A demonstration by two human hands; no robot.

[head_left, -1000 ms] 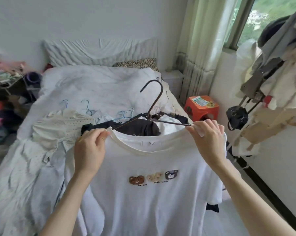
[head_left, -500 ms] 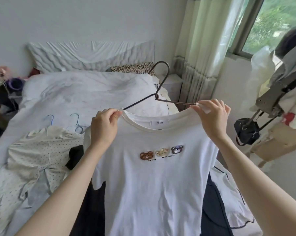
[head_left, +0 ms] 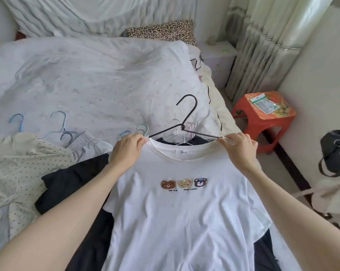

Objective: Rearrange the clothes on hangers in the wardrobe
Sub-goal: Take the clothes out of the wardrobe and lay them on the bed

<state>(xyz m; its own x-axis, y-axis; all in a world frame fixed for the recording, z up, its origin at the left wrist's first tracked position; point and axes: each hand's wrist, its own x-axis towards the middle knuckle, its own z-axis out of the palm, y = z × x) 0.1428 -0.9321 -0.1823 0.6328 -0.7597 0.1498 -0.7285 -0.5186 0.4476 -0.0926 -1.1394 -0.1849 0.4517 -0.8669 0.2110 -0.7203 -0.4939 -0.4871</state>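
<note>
Pinching the neckline of a white bear-print T-shirt (head_left: 177, 212), the left hand (head_left: 126, 151) grips its collar at 10 o'clock and the right hand (head_left: 239, 149) at 2 o'clock. A dark wire hanger (head_left: 186, 122) sits in the neck opening, its hook rising toward 12 o'clock. The shirt hangs over black garments (head_left: 73, 184) on the bed (head_left: 87, 75). Blue hangers (head_left: 59, 122) lie at 9 o'clock; an orange stool (head_left: 263, 116) stands at 3 o'clock.
</note>
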